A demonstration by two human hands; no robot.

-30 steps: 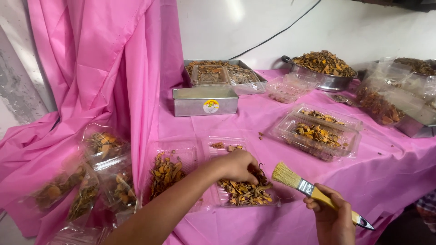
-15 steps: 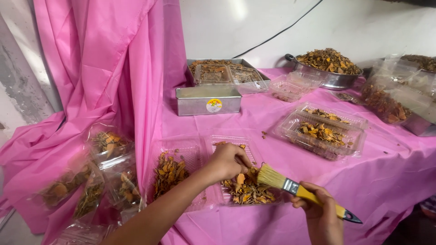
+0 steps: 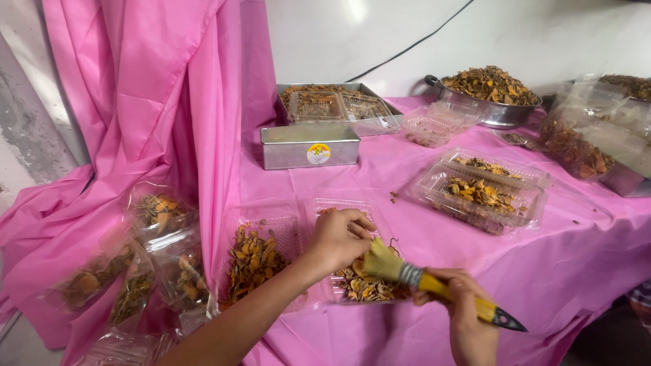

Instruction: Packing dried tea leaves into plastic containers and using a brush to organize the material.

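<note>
Right hand (image 3: 468,318) grips a yellow-handled brush (image 3: 434,285), its tan bristles angled up-left toward the left hand (image 3: 339,237), apparently pinching a dried piece.

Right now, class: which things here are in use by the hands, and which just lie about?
In use:
left hand
right hand
yellow-handled brush
open clear tray of dried pieces

Lying about:
metal tin
metal bowl
closed clear box
pink cloth

Head view, steeply down, seemingly close.
</note>
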